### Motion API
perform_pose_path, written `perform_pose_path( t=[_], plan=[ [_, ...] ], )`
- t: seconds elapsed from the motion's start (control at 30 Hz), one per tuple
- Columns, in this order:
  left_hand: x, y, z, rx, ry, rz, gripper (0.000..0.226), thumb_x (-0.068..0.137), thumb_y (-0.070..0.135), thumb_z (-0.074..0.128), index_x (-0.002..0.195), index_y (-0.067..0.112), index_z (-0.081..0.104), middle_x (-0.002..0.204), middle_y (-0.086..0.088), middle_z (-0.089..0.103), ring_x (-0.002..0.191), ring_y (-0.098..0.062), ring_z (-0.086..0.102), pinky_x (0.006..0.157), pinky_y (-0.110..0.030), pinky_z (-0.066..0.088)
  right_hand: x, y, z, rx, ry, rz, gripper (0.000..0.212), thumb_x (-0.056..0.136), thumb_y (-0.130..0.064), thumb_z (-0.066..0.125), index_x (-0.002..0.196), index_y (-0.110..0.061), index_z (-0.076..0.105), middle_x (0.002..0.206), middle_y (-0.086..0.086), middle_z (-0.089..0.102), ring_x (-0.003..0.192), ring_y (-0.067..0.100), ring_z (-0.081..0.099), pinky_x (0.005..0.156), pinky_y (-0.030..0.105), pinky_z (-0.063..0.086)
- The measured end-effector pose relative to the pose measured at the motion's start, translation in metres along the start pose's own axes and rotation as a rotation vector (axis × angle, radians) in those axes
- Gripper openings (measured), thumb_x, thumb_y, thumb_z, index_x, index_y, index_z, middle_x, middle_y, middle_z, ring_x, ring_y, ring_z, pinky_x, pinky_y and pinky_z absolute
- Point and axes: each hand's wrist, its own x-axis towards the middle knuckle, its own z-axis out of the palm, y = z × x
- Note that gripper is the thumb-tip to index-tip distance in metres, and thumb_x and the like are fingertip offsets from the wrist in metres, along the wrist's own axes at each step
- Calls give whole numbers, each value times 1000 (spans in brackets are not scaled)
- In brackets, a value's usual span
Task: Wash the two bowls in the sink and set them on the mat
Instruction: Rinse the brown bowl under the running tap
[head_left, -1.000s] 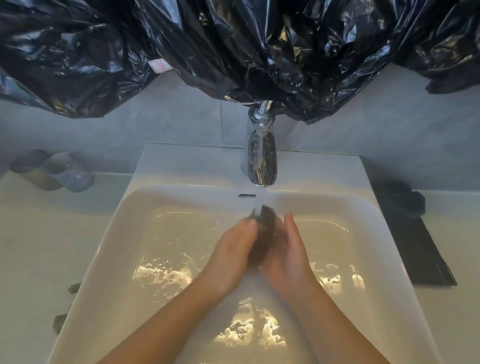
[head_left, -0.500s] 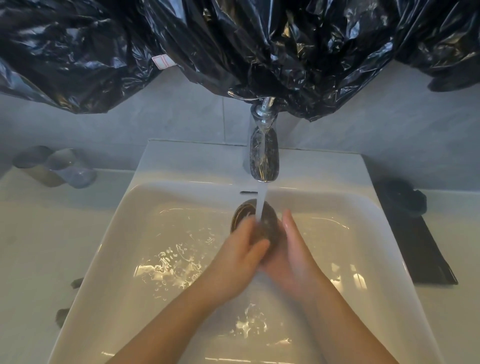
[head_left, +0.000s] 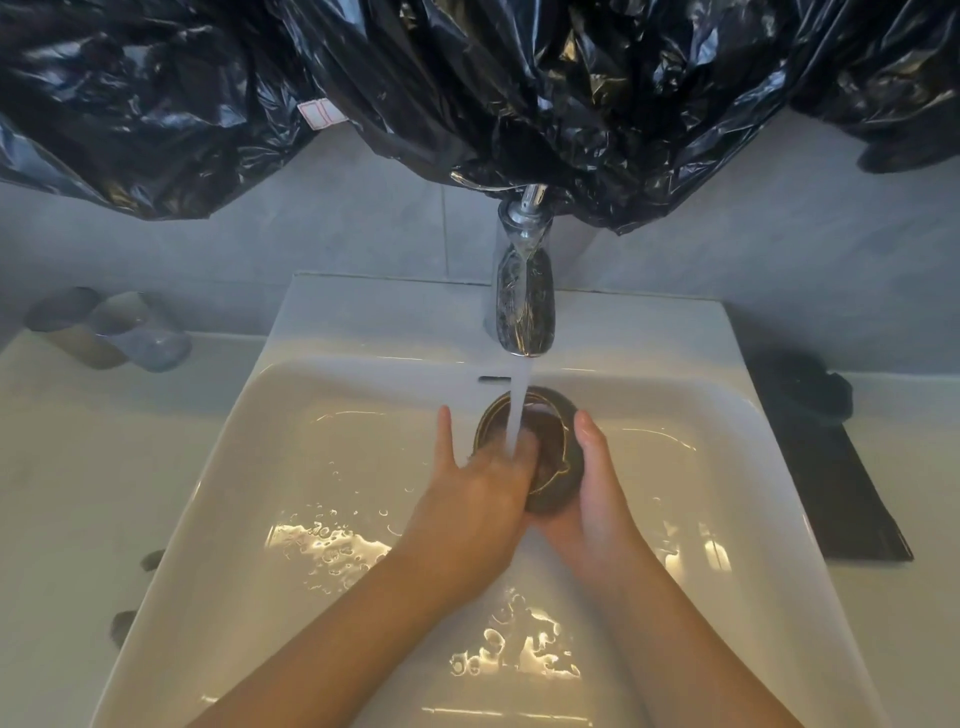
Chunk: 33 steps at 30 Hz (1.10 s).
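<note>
A small dark bowl (head_left: 556, 441) is held over the white sink (head_left: 322, 467), tilted with its opening toward the left, right under the running tap (head_left: 519, 301). My right hand (head_left: 592, 499) cups the bowl from below and behind. My left hand (head_left: 478, 483) has some fingers inside the bowl under the stream, with one finger stretched out to the left. On the counter to the right lies the black mat (head_left: 841, 483); a dark object (head_left: 800, 384) rests at its far end, too dim to identify.
Black plastic sheeting (head_left: 467, 104) hangs over the wall above the tap. Two grey cups (head_left: 109, 332) stand on the left counter. Shallow water glints on the sink floor (head_left: 332, 551). Small dark items (head_left: 124, 623) lie by the sink's left edge.
The water stream has come on and now falls into the bowl. The bowl turned from edge-on to show its opening, and my left fingers moved inside it.
</note>
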Motion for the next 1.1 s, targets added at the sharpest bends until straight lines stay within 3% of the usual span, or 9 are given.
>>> perform_pose_path(
  t=[0.1,0.17,0.27,0.47,0.53,0.67,0.8,0.97,1.1],
  plan=[
    [-4,-1,0,-103,46,52,51,72,18,74,118,21,53,84,2,71,67,-18,68,115,-56,19,4,7,-3,-1,50,3,60,81,-55,62,123,-13,68,121,14,71,121,33,62,102,47,47],
    [-6,3,-6,-414,42,27,30,80,18,63,109,24,61,82,3,73,73,-17,67,115,-39,25,3,12,-6,37,48,16,51,82,-55,60,110,-15,76,115,14,73,111,29,67,94,45,51],
    [-5,4,-18,-842,45,-48,22,78,21,62,98,17,70,87,2,70,81,-10,58,83,-24,45,-1,11,-3,81,-29,8,52,78,-56,49,89,-16,80,94,10,76,85,22,74,68,34,57],
    [-5,-51,10,18,156,330,11,81,14,59,80,25,61,75,7,58,77,-14,62,111,-58,23,0,6,3,94,-51,91,65,83,-54,47,125,-8,65,119,22,69,104,33,68,80,43,53],
    [-3,-55,10,-45,174,332,13,87,19,54,78,22,63,72,5,58,70,-16,61,109,-47,31,1,10,1,91,-50,100,63,88,-53,45,130,-9,62,126,22,66,113,35,62,91,48,48],
    [-4,-27,1,-459,124,174,34,91,41,44,87,14,64,79,1,61,72,-20,60,62,-32,50,-2,10,3,100,-134,71,48,91,-39,43,109,-9,76,109,18,72,99,27,70,76,37,57],
    [0,-45,6,-141,166,360,21,88,36,47,82,20,60,77,3,59,73,-19,58,86,-31,41,-1,3,0,89,-91,43,51,92,-41,43,118,-7,71,119,20,69,104,29,68,78,40,55],
    [5,-17,-4,-418,106,161,29,84,44,45,78,17,56,74,1,61,68,-22,58,74,-25,33,-2,7,1,88,-88,31,48,93,-36,44,125,-8,66,118,21,69,106,31,68,81,38,58],
    [2,-29,3,-167,122,404,26,89,41,47,86,16,57,80,0,61,73,-22,57,75,-32,43,-2,0,-1,70,-42,22,48,90,-37,47,124,-9,66,122,23,67,115,35,63,89,42,53]
  ],
)
